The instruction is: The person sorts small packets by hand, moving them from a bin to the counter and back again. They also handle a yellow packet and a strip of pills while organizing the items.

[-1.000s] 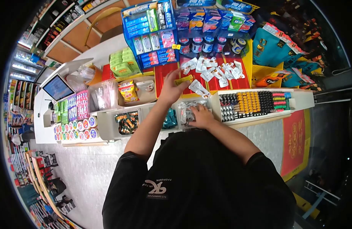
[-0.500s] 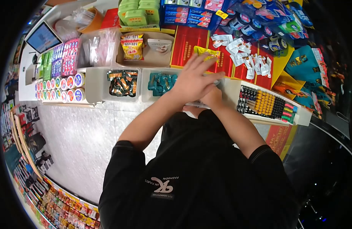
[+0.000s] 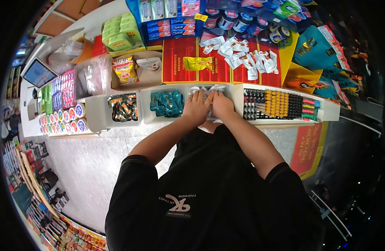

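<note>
My left hand (image 3: 196, 107) lies over a clear bin (image 3: 228, 89) of silvery-white packets (image 3: 210, 90), its fingers apart and resting on them. Beside it, almost touching, my right hand (image 3: 220, 105) presses on the same packets, fingers extended and partly hidden. Neither hand visibly grips a packet. Teal packets (image 3: 166, 103) fill the bin to the left, and dark green and orange packets (image 3: 124, 107) the one beyond. Behind the hands, yellow packets (image 3: 198, 63) and a loose group of white packets (image 3: 247, 58) lie on red boxes (image 3: 172, 71).
A white tray (image 3: 331, 110) of black and yellow items stands on the right. Farther left are a box with snack bags (image 3: 125, 70), round-lidded tubs (image 3: 77, 111) and a screen (image 3: 38, 73). Gum boxes (image 3: 171, 28) stand at the back.
My left hand has come down from above the yellow packets, uncovering them, and now rests beside my right hand on the white ones. The view has shifted, bringing the bins lower.
</note>
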A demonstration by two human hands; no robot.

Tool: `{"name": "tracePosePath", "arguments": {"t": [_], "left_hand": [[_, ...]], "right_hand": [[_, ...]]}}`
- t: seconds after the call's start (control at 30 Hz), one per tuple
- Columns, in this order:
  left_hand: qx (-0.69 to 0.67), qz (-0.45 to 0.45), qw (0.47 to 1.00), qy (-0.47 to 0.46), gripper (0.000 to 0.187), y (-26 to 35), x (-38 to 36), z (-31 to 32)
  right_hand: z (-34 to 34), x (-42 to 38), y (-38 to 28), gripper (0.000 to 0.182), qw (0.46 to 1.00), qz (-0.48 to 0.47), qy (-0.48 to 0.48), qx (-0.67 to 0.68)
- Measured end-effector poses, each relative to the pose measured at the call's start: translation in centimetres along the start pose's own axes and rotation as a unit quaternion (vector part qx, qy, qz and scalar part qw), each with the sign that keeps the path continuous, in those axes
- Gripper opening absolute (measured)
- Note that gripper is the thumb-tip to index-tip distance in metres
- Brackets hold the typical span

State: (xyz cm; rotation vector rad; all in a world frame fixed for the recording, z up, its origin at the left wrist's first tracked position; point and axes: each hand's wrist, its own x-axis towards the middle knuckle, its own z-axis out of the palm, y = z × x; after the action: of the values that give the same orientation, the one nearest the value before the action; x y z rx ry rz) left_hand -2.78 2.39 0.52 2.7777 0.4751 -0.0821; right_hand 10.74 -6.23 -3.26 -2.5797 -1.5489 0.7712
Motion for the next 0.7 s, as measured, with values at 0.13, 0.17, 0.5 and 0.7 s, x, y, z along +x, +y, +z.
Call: {"name": "tracePosePath", "arguments": {"t": [0.13,0.17,0.5,0.7], "left_hand": [[-0.005,-0.026,0.993,-0.113,0.092,-0.8,0.8,-1.2],[-0.010,-0.030,0.989,-0.143,0.096,-1.2,1.1,-1.4],[0.074,-0.058,0.976,-0.198,0.076,0.9,2.5,-0.5],[0.083,-0.042,0.979,-0.181,0.070,0.9,2.6,-1.4]], "right_hand": [[-1.3,-0.4,-0.4,0.069,1.000,0.007,-0.012,0.026],[-2.4,-0.9,-1.0,0.076,0.998,-0.003,-0.052,0.023],[-1.9,-1.0,-1.8,0.059,0.998,0.028,-0.058,0.019],[-2.7,-1.0,-1.9,0.023,0.996,0.051,-0.038,0.059]]}}
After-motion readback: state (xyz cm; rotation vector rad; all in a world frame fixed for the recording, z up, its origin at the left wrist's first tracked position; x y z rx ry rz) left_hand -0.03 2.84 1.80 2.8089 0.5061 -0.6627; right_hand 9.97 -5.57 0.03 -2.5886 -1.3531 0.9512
